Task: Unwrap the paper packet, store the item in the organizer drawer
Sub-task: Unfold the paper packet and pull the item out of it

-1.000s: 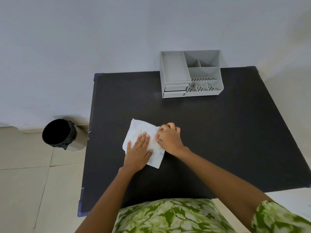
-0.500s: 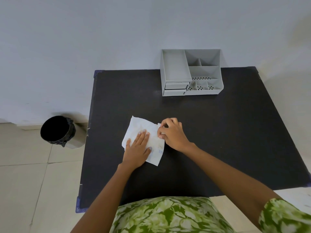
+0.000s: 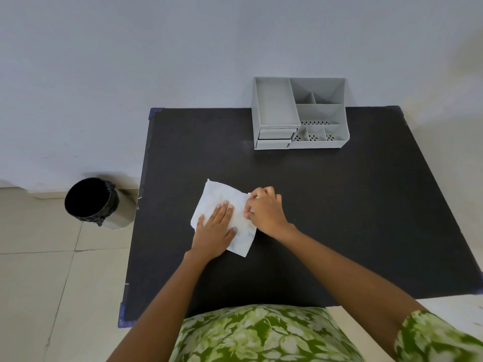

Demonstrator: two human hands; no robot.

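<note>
A white paper packet (image 3: 219, 198) lies partly unfolded on the black table (image 3: 339, 205), left of centre. My left hand (image 3: 214, 231) lies flat on the paper with its fingers spread, pressing it down. My right hand (image 3: 265, 209) is curled at the paper's right edge, its fingertips pinching a fold there. Whatever the paper wraps is hidden under the hands. The grey organizer (image 3: 299, 113) stands at the table's far edge against the wall; its two small drawers (image 3: 274, 138) at the front left are closed.
A black-lined waste bin (image 3: 91, 201) stands on the tiled floor left of the table. A pale wall runs behind the table. My green patterned clothing fills the bottom of the view.
My right hand has slid a little to the right along the paper's edge, keeping its pinch. My left hand stays flat on the paper.
</note>
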